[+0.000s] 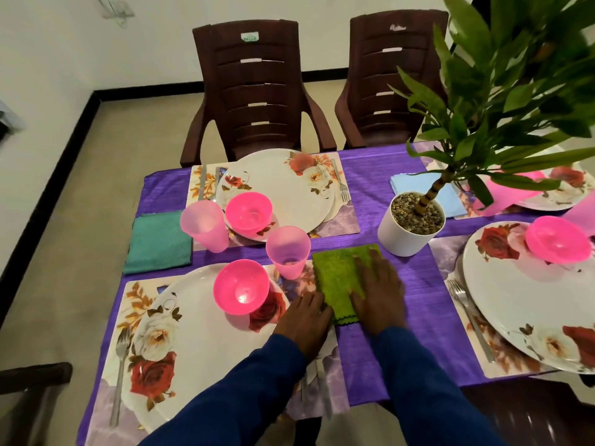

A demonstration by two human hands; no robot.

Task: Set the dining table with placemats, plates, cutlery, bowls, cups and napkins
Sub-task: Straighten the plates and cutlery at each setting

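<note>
A folded green napkin (338, 278) lies on the purple tablecloth (415, 284) beside the near left place setting. My right hand (378, 291) presses flat on its right half. My left hand (306, 320) touches its lower left edge with fingers extended. The near floral plate (193, 342) sits on a placemat (135, 294) with a pink bowl (241, 286), a pink cup (288, 251) and a fork (119, 371). The far setting has a plate (289, 188), pink bowl (248, 209), pink cup (204, 225) and teal napkin (159, 243).
A white pot (402, 235) with a leafy plant stands mid-table, just right of the green napkin. A blue napkin (428, 194) lies behind it. At the right are a plate (515, 294) with a pink bowl (558, 239) and a fork (467, 313). Two brown chairs (257, 91) stand beyond.
</note>
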